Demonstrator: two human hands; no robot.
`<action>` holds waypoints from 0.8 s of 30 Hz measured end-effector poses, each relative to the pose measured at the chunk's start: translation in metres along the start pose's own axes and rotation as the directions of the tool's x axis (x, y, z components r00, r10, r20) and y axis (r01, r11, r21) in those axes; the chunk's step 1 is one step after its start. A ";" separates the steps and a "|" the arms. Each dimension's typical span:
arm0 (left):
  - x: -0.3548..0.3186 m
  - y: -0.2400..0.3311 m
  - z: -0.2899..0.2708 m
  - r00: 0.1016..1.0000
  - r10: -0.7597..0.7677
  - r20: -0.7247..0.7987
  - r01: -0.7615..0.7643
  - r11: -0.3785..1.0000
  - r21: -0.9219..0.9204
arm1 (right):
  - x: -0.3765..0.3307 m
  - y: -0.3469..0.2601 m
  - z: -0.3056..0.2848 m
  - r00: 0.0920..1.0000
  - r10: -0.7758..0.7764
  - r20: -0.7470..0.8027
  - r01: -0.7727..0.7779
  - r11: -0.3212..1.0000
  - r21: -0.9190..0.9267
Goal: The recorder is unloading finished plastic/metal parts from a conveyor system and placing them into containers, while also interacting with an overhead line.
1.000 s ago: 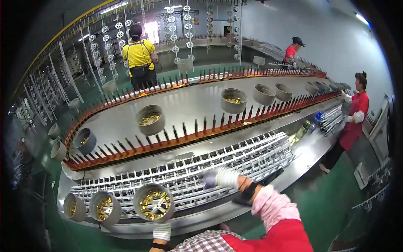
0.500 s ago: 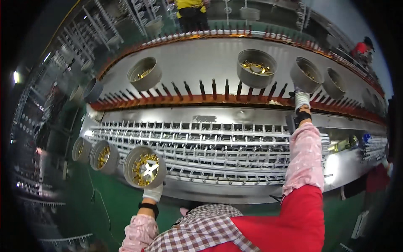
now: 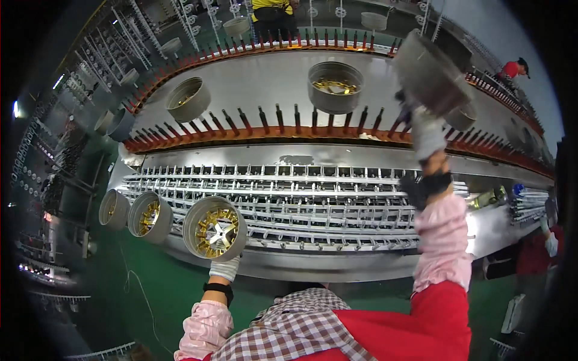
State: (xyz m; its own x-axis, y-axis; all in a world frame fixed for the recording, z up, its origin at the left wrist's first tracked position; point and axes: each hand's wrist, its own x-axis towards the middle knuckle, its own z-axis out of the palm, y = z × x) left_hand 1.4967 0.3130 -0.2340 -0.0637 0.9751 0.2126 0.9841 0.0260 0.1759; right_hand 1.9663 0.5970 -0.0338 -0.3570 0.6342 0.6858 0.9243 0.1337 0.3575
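the right hand (image 3: 428, 133), gloved, was stretched far out over the conveyor surface (image 3: 265, 84), its fingers closed on the near rim of a grey drum-shaped wheel (image 3: 430, 72) that was lifted clear of the row of upright pins (image 3: 280, 119). the wheel was tilted, its axis leaning up and to the left, and lay just beyond the fingers, on their far side. the left hand (image 3: 224, 268) was kept near, its fingers wrapped on the lower edge of a gold-spoked wheel (image 3: 215, 228) resting on the wire rack (image 3: 313, 204), face toward the person. two more wheels (image 3: 137, 215) stood to its left. the lifted wheel was far nearer the right hand.
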 end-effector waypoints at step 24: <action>0.031 0.007 -0.009 0.977 0.067 0.204 -0.033 0.986 -0.164 | -0.204 -0.268 -0.099 0.887 -0.064 0.457 -0.353 0.544 0.761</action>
State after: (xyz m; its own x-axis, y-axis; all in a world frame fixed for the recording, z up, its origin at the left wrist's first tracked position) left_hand 1.5005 0.3412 -0.2170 0.0377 0.9990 0.0233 0.9449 -0.0432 0.3244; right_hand 1.7779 0.3561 -0.2066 -0.3138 0.9021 0.2961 0.7318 0.4285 -0.5299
